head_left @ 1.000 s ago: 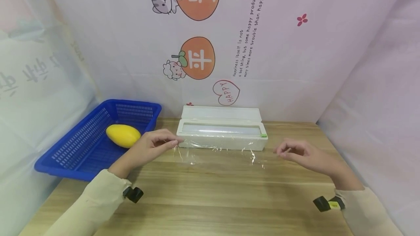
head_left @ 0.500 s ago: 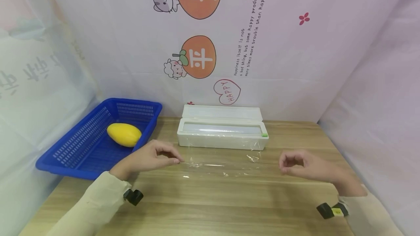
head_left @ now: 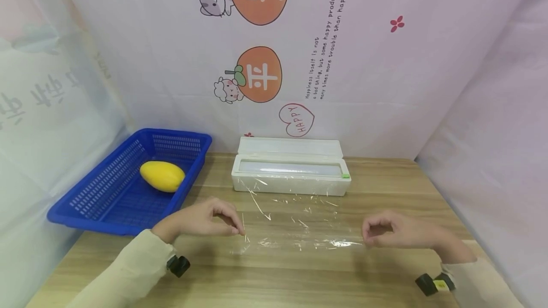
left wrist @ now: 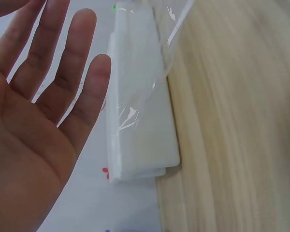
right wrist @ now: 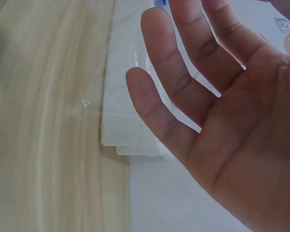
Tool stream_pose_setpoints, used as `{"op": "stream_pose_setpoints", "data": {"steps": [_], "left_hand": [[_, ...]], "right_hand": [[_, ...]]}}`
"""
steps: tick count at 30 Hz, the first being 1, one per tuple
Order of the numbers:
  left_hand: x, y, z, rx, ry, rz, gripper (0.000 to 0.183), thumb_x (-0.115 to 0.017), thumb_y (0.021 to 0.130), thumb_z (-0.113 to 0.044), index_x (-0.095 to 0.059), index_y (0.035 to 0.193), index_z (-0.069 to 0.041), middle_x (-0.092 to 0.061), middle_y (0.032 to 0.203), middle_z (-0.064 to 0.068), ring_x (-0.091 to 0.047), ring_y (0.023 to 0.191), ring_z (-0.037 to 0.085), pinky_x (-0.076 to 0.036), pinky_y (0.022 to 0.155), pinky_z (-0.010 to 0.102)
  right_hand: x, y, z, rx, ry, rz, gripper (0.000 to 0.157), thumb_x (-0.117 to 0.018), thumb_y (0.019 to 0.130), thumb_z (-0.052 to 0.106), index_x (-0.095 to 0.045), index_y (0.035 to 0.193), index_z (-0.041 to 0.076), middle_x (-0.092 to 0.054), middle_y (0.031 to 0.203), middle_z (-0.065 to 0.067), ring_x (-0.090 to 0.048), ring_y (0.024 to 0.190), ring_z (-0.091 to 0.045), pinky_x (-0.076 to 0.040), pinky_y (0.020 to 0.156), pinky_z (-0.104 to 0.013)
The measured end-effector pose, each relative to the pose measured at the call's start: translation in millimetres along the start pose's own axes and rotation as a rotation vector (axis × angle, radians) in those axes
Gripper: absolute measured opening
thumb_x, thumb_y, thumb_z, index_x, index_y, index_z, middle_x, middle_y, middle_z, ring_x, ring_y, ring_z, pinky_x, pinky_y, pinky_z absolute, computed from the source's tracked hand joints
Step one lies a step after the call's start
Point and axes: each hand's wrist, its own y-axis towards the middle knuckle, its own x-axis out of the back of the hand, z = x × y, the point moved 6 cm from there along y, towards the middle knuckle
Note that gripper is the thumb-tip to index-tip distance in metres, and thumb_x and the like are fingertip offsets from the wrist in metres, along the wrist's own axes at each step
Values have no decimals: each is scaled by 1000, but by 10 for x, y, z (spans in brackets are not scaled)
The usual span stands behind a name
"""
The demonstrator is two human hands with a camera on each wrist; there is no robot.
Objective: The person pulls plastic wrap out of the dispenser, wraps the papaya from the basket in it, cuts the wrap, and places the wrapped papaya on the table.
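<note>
On the near side of the white box point(head_left: 291, 186), we see a sheet of clear film point(head_left: 295, 227) spread above the table point(head_left: 299, 284), visible mainly by its glints and creases. Its streaks run from the front face of the box toward two hands; where it meets the box, we cannot make out. Nearer to us than the box and off its left end, the left hand point(head_left: 203, 218) pinches one corner of the film between thumb and forefinger. Off the right end of the box, likewise nearer to us, the right hand point(head_left: 400, 232) pinches the opposite corner the same way. From both wrists we see the other fingers loosely extended and spread apart with the box beyond them, while the pinching tips fall outside those views.

Along the far edge of the box, we find its lid point(head_left: 288, 146) raised, and a pale roll-like shape point(head_left: 288, 168) shows in the opening. A small green tab point(head_left: 345, 176) sits at the right end of the box's front edge. To the left of the box, well apart from it, we see a blue basket point(head_left: 102, 226) with slotted walls, and inside lies a smooth yellow oval object point(head_left: 162, 176). Behind the box, we see a pale cloth point(head_left: 364, 70) printed with orange fruit, small animals and lettering.
</note>
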Motion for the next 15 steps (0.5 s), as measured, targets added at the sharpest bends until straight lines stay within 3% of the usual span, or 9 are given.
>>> {"op": "stream_pose_setpoints", "data": {"steps": [9, 15], "left_hand": [[-304, 32, 128, 43, -19, 111, 13, -66, 94, -7, -77, 100, -7, -73, 101, -8, -66, 96, 7, -56, 87, 31], [-401, 42, 188, 82, 32, 105, 11, -68, 94, -12, -77, 101, -9, -72, 100, -11, -66, 93, 4, -56, 85, 30]], "right_hand": [[-179, 7, -137, -10, 33, 89, 13, -59, 97, -1, -66, 101, 10, -68, 93, -10, -68, 87, -21, -57, 78, -33], [-242, 13, -174, -3, 66, 105, 14, -58, 95, -4, -66, 102, 6, -67, 93, -13, -67, 87, -22, -57, 78, -33]]}}
